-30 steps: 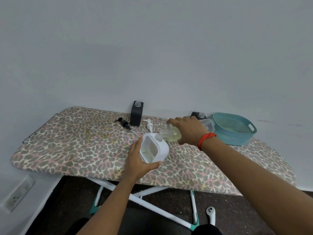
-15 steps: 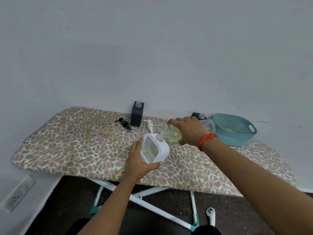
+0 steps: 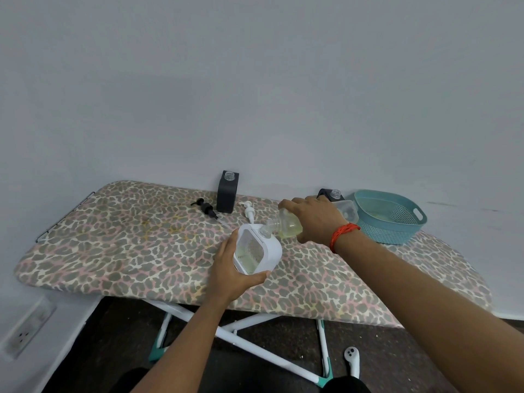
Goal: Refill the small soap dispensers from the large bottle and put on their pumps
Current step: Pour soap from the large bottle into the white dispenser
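Note:
My left hand (image 3: 230, 275) grips a white square soap dispenser (image 3: 256, 251) with a clear window, tilted above the board. My right hand (image 3: 314, 219) holds the large clear bottle (image 3: 286, 224) of yellowish soap tipped sideways, its neck at the dispenser's opening. A little liquid shows in the dispenser's bottom. A black dispenser (image 3: 227, 191) without a pump stands at the back. A second black dispenser (image 3: 331, 194) is partly hidden behind my right hand. A black pump (image 3: 206, 208) and a white pump (image 3: 249, 212) lie on the board.
The leopard-print ironing board (image 3: 127, 245) stands against a grey wall. A teal basket (image 3: 390, 215) sits at its back right. Below are the board's white legs (image 3: 255, 344), a white object on the dark floor (image 3: 351, 361) and a wall socket (image 3: 24, 334) at the left.
The white dispenser and the bottle's neck stay joined; both hands shifted only slightly, and the bottle stays tipped.

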